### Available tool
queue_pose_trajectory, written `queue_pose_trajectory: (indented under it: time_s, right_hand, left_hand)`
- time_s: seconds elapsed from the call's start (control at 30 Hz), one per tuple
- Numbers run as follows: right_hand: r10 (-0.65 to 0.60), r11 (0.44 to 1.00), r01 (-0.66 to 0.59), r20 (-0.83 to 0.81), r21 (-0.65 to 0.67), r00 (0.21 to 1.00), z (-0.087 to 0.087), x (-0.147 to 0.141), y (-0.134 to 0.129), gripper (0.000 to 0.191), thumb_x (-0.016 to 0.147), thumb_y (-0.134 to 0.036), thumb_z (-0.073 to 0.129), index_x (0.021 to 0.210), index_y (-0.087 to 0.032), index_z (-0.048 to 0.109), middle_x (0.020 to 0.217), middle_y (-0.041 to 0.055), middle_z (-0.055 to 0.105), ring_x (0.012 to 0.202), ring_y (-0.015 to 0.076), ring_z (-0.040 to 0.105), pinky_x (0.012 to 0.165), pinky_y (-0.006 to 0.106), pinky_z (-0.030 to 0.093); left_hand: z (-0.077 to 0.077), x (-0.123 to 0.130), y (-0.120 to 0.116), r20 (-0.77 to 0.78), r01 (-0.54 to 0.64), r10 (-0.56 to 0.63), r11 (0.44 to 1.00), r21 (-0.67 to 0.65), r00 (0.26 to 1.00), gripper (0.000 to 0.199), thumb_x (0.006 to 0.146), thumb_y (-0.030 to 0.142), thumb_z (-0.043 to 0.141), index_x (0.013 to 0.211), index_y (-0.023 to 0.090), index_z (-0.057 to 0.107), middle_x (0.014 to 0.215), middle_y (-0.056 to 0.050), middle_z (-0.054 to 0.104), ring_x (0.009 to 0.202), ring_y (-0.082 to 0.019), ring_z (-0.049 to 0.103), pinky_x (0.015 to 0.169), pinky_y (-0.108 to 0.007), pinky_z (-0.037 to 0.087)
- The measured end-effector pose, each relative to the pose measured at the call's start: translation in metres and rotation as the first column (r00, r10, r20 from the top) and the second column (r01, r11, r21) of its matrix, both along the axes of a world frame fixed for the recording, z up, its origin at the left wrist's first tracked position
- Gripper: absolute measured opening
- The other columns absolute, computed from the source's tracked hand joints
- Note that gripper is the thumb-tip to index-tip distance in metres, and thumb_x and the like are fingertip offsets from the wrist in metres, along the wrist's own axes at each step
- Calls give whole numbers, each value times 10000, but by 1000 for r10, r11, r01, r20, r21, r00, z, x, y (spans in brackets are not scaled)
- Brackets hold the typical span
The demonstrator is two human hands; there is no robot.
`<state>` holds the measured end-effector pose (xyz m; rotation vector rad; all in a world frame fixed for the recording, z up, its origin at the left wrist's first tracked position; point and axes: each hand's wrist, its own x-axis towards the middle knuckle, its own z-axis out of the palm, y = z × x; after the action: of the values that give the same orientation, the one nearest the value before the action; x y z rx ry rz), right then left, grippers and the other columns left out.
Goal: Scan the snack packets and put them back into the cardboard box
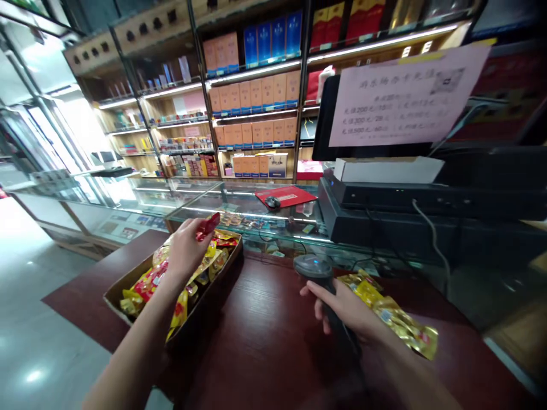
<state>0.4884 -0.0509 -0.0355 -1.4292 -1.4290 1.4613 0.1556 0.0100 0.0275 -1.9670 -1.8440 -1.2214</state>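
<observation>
My left hand (pixel 188 245) is over the far part of an open cardboard box (pixel 205 304), its fingers closed on a small red packet (pixel 208 225). Yellow, red and gold snack packets (pixel 149 282) fill the box. In my right hand (pixel 337 307) is a dark handheld barcode scanner (pixel 314 266), gripped by its handle, with a small blue light on top of its head. Beyond my right wrist lie several gold and yellow packets (pixel 395 313) on the dark red tabletop (pixel 260 330), partly hidden by my forearm.
A glass display counter (pixel 231 196) runs behind the table, bearing a red mat (pixel 294 196) and a black mouse (pixel 272 202). At right stands a monitor with a pink paper sign (pixel 397 102) above a dark cash drawer (pixel 342 216). Cables trail there. Shelves of boxes (pixel 256 94) line the wall.
</observation>
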Motion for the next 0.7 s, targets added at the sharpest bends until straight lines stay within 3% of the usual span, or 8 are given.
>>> queue_pose_trajectory:
  time_s: [0.07,0.13,0.23,0.4,0.5,0.6,0.7]
  right_hand:
    - [-4,1000,3,12,16,1000,0,2,0,415,850,-555,504,935,-152,557,522,-18,591,348,113,562,354,183,378]
    - [-17,999,16,11,31,1000,0,5,1,408,850,-552,512,927,-154,560,527,-20,590,345,114,562,351,187,384]
    - [-38,998,39,-10,52,999,3,12,3,409,846,-551,525,913,-150,566,527,-25,585,338,112,555,345,191,393]
    - [-133,988,136,-43,68,990,14,30,4,361,859,-500,538,884,-142,582,518,-20,579,352,104,553,344,189,417]
    - [-205,977,209,-74,52,976,19,44,6,339,851,-485,561,857,-147,576,514,-19,583,342,102,540,348,202,441]
    - [-259,964,263,-110,27,960,21,55,8,316,861,-468,559,844,-152,564,502,-25,573,358,106,555,350,194,439]
    - [-315,949,317,-115,-4,942,21,62,9,274,868,-435,562,852,-161,548,495,-37,563,348,100,544,340,187,431]
  left_hand:
    - [1,-29,0,-118,-68,67,998,-6,991,249,811,384,579,978,231,681,973,-54,673,821,-202,620,748,-296,459]
    - [-7,-44,3,-186,-61,44,995,-84,981,241,808,410,579,924,232,693,962,-56,674,819,-208,615,738,-295,454]
    - [-25,-35,5,-187,0,-31,986,-165,982,246,814,435,570,878,232,694,916,-47,680,814,-207,620,735,-290,450]
    - [-55,43,11,-165,199,-224,968,-152,961,241,855,414,531,866,228,683,913,-55,676,900,-210,610,826,-301,436]
    - [-79,107,19,-117,303,-343,915,-268,932,242,854,412,542,896,220,684,914,-63,681,902,-207,618,828,-296,434]
    - [-107,169,30,-48,316,-371,845,-431,927,362,815,490,573,997,195,677,975,-107,691,938,-244,634,810,-314,442]
    - [-133,217,40,-21,285,-356,781,-556,934,559,782,635,521,957,129,681,958,-180,684,931,-303,641,766,-346,452]
